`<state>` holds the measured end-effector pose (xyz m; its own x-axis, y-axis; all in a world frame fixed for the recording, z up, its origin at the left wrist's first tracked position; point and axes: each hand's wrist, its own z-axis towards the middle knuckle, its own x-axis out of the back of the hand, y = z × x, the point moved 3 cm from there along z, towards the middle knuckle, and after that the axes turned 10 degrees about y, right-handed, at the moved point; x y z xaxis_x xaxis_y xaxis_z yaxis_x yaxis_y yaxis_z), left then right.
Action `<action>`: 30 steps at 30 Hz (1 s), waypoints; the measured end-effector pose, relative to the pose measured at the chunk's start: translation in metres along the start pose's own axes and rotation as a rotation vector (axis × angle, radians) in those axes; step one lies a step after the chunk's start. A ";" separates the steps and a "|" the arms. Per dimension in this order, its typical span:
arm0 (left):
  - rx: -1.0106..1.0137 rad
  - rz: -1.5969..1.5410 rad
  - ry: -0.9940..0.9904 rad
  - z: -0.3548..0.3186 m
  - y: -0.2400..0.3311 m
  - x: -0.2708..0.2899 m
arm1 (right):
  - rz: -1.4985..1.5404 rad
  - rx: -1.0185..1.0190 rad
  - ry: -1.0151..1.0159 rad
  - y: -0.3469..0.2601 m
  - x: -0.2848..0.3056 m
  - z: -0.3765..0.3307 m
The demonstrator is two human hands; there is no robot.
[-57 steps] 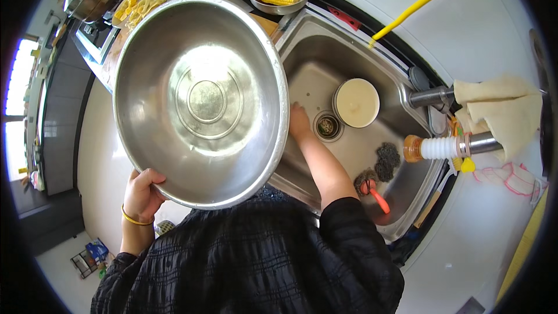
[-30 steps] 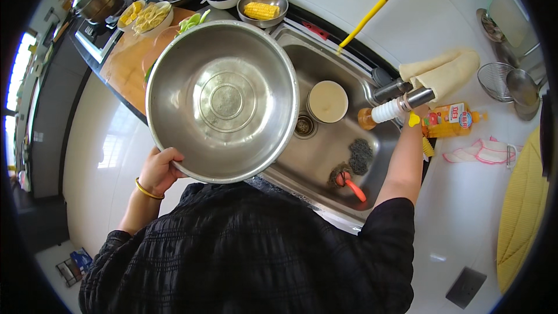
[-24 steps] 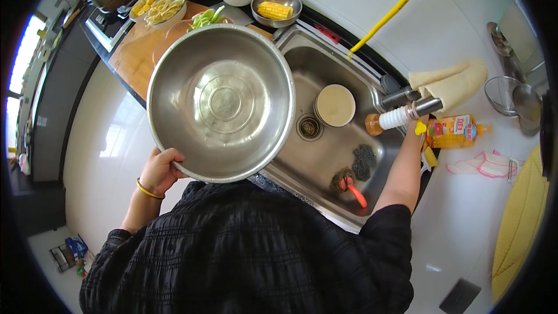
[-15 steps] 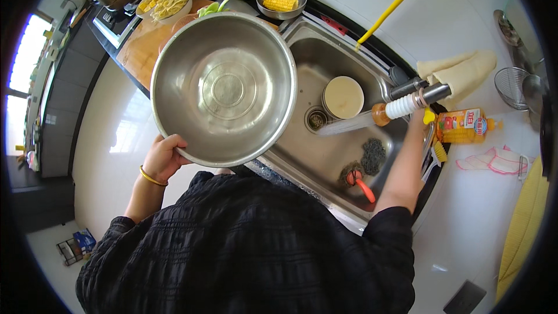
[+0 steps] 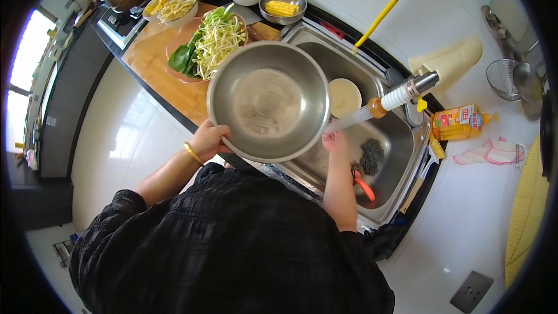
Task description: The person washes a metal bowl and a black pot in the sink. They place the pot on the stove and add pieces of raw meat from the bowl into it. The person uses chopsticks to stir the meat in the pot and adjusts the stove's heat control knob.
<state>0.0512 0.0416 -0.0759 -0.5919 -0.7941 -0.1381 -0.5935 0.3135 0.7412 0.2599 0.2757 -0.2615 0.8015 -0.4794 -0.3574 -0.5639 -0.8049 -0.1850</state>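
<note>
Shifted rightward over the sink's [image 5: 401, 145] left side since the earlier frame: wide steel basin [image 5: 232, 107], with the greens on the board now uncovered. Brought away from behind the tap as well: right hand [image 5: 335, 141].

Head view: hands apart, on opposite sides of the basin. Left hand [image 5: 210, 139] clamped on the lower-left rim, thumb over the edge. Right hand just beside the right rim, at the lower end of the running water [image 5: 353, 118]; touching the rim or slightly off it, cannot tell. Basin held between the two, opening upward, ringed bottom blurred.

Beyond the basin, on a wooden board [image 5: 139, 52], pinkish basket [image 5: 178, 45] heaped with sprouts [image 5: 216, 49] and dark green leaves [image 5: 182, 60]. Farther back, one white bowl [image 5: 150, 18] of yellow pieces [image 5: 156, 3], and touching or close by, another white bowl [image 5: 186, 18] of pale strips [image 5: 179, 7]. Near the sink's far corner, small steel bowl [image 5: 290, 20] with corn [image 5: 282, 9] inside.

Inside the sink, cream-topped round vessel [image 5: 347, 99], partly hidden by basin and water; nearer, dark scouring mesh [image 5: 372, 156] beside an orange-red handle [image 5: 365, 188]. Right of the sink, bottle [image 5: 456, 123] of orange liquid.
</note>
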 end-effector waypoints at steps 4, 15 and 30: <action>-0.032 0.071 -0.065 0.022 -0.011 -0.027 | -0.207 0.041 -0.197 -0.038 -0.004 0.016; -1.170 0.593 0.212 0.007 0.019 -0.041 | -0.462 0.977 0.107 -0.151 0.003 -0.065; -1.721 0.833 0.124 -0.021 0.026 0.013 | -0.718 0.862 0.031 -0.300 -0.059 -0.046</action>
<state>0.0393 0.0291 -0.0444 -0.3172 -0.7890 0.5262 0.9262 -0.1383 0.3508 0.3906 0.5296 -0.1428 0.9940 -0.0197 0.1079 0.0916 -0.3928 -0.9151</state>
